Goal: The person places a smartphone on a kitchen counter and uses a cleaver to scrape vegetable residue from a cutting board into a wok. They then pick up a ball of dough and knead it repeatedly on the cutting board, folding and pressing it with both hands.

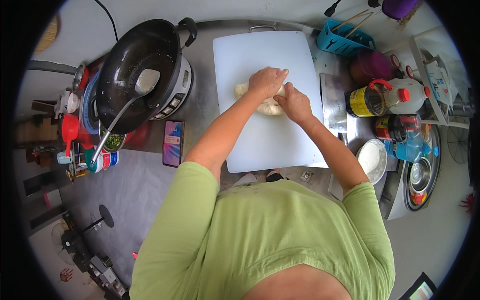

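Observation:
A lump of pale dough (270, 108) lies on a white plastic cutting board (270, 146), partly hidden under both hands. My left hand (268, 81) bears down across its top with the fingers curled over the far side. At the dough's right end, my right hand (296, 103) grips the edge, its thumb pressed into the surface. The two hands almost touch. Part of the dough sticks out to the left of my left wrist, and a folded part bulges between the forearms.
Left of the board stand a black wok (123, 82) holding a metal spatula (148, 81), and a phone (173, 143). To the right are a cleaver (333, 99), a bowl of white flour (370, 157) and sauce bottles (363, 102). A blue basket (345, 39) sits at the back.

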`<move>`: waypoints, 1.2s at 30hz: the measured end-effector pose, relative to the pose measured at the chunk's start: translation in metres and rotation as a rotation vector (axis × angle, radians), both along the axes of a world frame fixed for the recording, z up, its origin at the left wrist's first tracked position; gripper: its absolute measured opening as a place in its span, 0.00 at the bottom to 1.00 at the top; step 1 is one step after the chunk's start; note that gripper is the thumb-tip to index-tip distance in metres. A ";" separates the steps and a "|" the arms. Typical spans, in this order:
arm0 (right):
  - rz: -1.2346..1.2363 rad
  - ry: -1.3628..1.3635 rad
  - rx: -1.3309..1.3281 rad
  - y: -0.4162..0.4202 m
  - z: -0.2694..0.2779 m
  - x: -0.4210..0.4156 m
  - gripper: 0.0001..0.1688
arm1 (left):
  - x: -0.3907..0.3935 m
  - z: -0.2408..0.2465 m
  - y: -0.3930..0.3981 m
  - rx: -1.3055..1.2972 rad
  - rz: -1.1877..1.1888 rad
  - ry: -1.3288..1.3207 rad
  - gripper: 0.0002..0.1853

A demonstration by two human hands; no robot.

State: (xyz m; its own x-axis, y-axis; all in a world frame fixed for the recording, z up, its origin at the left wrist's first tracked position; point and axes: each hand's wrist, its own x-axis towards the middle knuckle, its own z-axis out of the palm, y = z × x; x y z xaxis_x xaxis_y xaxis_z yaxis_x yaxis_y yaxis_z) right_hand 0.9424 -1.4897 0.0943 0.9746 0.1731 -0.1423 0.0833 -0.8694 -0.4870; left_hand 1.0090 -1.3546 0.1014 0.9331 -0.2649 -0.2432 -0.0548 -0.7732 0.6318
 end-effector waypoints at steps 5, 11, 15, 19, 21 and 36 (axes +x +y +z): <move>0.084 -0.070 0.171 -0.003 0.030 -0.047 0.31 | -0.054 0.026 0.014 0.268 -0.002 -0.083 0.22; 0.050 0.095 -0.063 0.009 0.024 -0.076 0.33 | -0.125 -0.004 0.017 0.144 -0.002 -0.593 0.10; 0.035 -0.110 -0.093 0.010 -0.013 -0.082 0.28 | -0.116 -0.016 0.011 0.199 -0.024 -0.675 0.08; 0.052 -0.119 -0.132 0.007 -0.018 -0.053 0.22 | -0.077 -0.028 0.008 0.179 -0.041 -0.598 0.08; 0.047 -0.042 -0.093 0.004 -0.015 -0.036 0.21 | -0.061 -0.028 0.003 0.163 -0.037 -0.601 0.08; -0.042 -0.245 -0.061 0.009 -0.020 -0.034 0.25 | -0.033 -0.040 0.005 0.158 0.141 -0.541 0.36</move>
State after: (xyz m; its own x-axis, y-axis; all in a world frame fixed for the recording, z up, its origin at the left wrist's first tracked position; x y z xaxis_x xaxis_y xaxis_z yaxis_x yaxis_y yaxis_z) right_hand 0.9080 -1.4806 0.0740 0.9874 0.1302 0.0903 0.1558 -0.9019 -0.4029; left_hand 0.9762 -1.3501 0.0615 0.9595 -0.1279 0.2512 -0.2269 -0.8792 0.4190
